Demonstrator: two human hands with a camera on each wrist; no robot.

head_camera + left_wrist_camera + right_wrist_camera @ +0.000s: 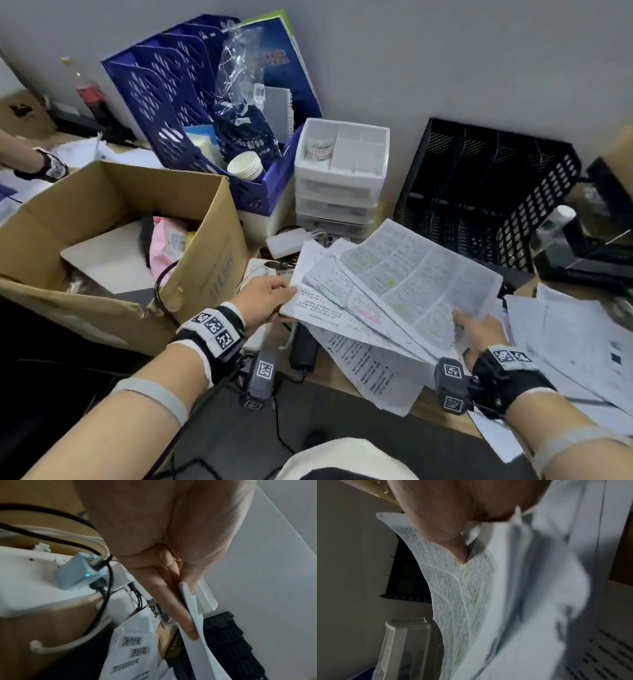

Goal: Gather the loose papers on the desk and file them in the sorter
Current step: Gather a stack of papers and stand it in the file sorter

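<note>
A fanned stack of printed papers [387, 294] is lifted above the desk between both hands. My left hand [270, 298] pinches its left edge, thumb on top; in the left wrist view the fingers [181, 615] lie under the sheets [193, 616]. My right hand [474, 334] grips the near right corner, its thumb [447, 534] pressing on the top text page [453, 595]. The empty black sorter [479, 195] stands behind the papers against the wall. More loose sheets [575, 349] lie on the desk at right.
An open cardboard box [113, 240] sits at left. A cluttered blue sorter [191, 113] and a white drawer unit [339, 171] stand at the back. A power strip with plugs [42, 577] lies under my left hand. Another person's wrist [44, 164] shows far left.
</note>
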